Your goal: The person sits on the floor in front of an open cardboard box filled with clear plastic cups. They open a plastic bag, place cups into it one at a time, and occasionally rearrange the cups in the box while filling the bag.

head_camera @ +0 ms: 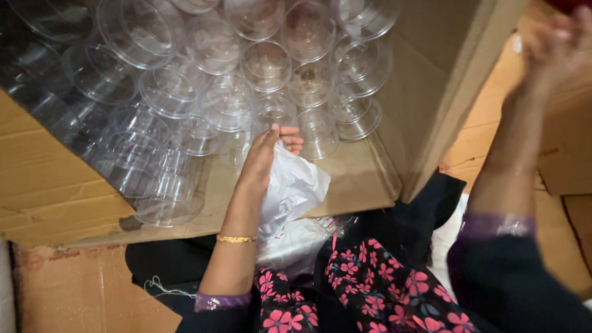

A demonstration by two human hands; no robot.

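White plastic bag gripped by left hand; right hand blurred, unreadable.

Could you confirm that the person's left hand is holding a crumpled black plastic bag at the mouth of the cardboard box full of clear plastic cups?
Not quite: the head view shows the crumpled thin plastic bag is white, not black. The rest stands: the left hand holds it at the mouth of the brown cardboard box full of clear round plastic cups.
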